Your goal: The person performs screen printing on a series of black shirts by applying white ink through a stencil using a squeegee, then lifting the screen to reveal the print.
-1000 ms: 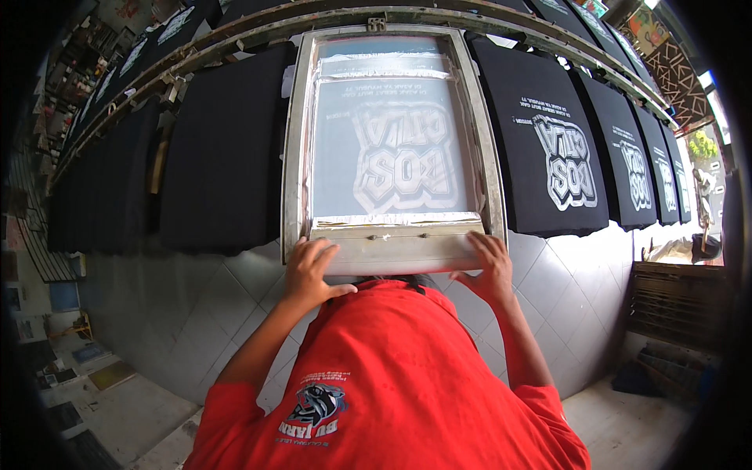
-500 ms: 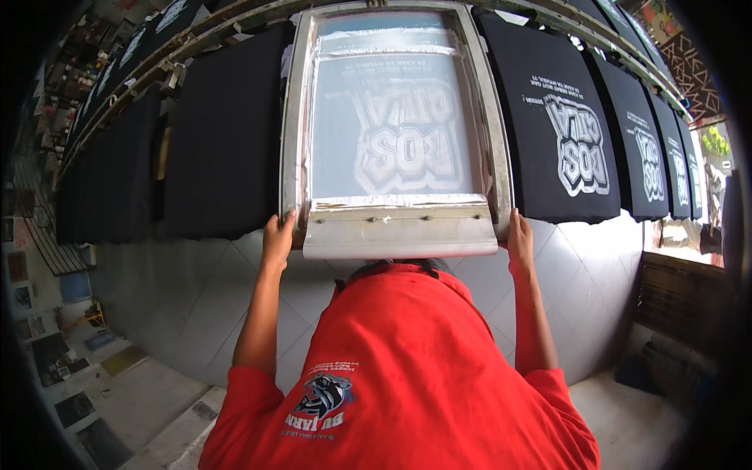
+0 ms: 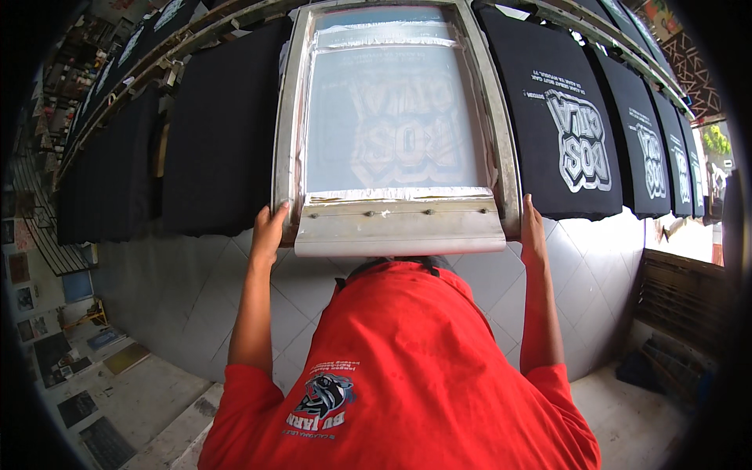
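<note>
A silk-screen printing frame [image 3: 509,176] with pale metal sides is held out in front of me by its near corners. My left hand [image 3: 269,233] is closed round the left corner, thumb on top. At the right corner, my right hand [image 3: 533,229] grips the opposite side. White lettering shows faintly through the translucent mesh [image 3: 399,102]. Across the frame's near end runs a broad pale metal strip [image 3: 399,233] with several bolts. What lies directly beneath the screen is mostly hidden.
Plain black shirts [image 3: 223,137] lie on boards to the left. To the right, a black shirt [image 3: 505,47] bears white block lettering, with several similar ones beyond. A rail [image 3: 207,19] runs along the far side. Grey tiles [image 3: 196,290] are below.
The screen frame looks larger and closer, raised by both hands, which have moved slightly up and apart. The lettering under the mesh has become fainter.
</note>
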### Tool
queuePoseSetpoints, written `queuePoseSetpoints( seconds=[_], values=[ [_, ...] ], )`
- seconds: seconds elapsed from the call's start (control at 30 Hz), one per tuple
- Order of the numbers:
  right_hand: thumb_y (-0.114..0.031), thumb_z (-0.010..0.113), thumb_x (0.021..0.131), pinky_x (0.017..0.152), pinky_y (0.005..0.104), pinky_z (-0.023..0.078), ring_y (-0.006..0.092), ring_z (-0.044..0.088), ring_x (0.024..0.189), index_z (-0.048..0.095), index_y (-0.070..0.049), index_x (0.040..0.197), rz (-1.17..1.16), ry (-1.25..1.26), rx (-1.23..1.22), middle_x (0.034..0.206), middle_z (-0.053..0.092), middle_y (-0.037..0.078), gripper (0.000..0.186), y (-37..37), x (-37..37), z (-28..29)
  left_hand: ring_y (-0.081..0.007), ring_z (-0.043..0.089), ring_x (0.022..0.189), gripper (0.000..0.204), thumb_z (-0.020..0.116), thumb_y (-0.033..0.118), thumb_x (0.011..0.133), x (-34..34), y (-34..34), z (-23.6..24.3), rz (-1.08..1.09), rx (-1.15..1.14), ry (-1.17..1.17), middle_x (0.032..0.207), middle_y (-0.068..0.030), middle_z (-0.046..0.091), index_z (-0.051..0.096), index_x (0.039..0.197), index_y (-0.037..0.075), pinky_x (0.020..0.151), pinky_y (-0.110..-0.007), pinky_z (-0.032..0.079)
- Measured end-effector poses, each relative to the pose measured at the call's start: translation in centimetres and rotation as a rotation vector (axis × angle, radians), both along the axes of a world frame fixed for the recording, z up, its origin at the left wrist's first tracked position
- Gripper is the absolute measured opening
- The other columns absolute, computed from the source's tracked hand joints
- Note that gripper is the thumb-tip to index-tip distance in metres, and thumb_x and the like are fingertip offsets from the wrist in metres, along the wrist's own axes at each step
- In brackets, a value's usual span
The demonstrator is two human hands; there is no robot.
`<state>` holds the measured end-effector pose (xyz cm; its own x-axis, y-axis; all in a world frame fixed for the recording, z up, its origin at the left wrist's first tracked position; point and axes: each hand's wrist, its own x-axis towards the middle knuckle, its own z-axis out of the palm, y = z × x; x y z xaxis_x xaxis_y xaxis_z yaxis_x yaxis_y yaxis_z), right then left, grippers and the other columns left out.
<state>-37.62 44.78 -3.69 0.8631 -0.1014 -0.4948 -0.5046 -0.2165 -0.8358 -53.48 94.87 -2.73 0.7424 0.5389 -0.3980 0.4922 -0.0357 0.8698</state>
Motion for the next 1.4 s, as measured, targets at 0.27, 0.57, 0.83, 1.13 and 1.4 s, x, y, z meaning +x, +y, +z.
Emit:
queuePoseSetpoints(
  seconds=[0.27,0.57,0.83,1.13,1.4],
  values=[
    [-0.057,0.041,0.102,0.067,0.0356,0.04,0.0133,0.043,0.071,0.06,0.004,0.087,0.004,-0.027,-0.154,0.077,0.056,0.001,0.066,1.7,2.5,3.7,-0.0211,0.064,0.085,0.048,0.059,0.04,0.097,0.6,-0.1,1.8,-0.042,0.255,0.042,0.095,-0.0152,0.07,0.064,0.106,-0.007,0.078,-0.036,0.049],
    [-0.049,0.033,0.105,0.062,0.0439,0.039,0.0239,0.044,0.063,0.055,0.006,0.083,0.105,-0.289,-0.486,0.067,0.05,0.018,0.063,3.1,-1.6,4.2,-0.0219,0.064,0.086,0.044,0.059,0.036,0.098,-2.5,0.5,1.2,-0.01,0.315,-0.063,0.094,-0.0157,0.071,0.065,0.106,-0.007,0.079,-0.035,0.049],
    [-0.038,0.042,0.103,0.069,0.0508,0.044,0.0477,0.058,0.076,0.061,0.002,0.092,0.077,-0.316,-0.319,0.082,0.062,0.028,0.046,21.5,-10.4,5.5,-0.0182,0.061,0.093,0.045,0.056,0.038,0.101,-12.7,18.2,2.5,0.156,0.315,0.019,0.104,-0.0108,0.069,0.064,0.114,-0.004,0.082,-0.033,0.048],
    [-0.043,0.046,0.101,0.068,0.0543,0.043,0.0503,0.058,0.079,0.057,0.002,0.082,0.228,-0.32,-0.305,0.077,0.06,0.029,0.05,42.1,-17.9,3.7,-0.0248,0.056,0.11,0.067,0.053,0.053,0.099,-26.7,40.0,-2.3,0.221,0.365,0.076,0.12,-0.0176,0.061,0.055,0.128,-0.007,0.097,-0.037,0.043],
    [-0.043,0.046,0.101,0.067,0.0545,0.042,0.051,0.058,0.077,0.058,0.003,0.08,0.187,-0.363,-0.354,0.076,0.06,0.029,0.052,45.8,-18.9,2.3,-0.0271,0.061,0.104,0.058,0.051,0.047,0.101,-27.1,42.6,-4.8,0.277,0.401,0.069,0.114,-0.018,0.066,0.06,0.12,-0.007,0.093,-0.038,0.045]
  ],
)
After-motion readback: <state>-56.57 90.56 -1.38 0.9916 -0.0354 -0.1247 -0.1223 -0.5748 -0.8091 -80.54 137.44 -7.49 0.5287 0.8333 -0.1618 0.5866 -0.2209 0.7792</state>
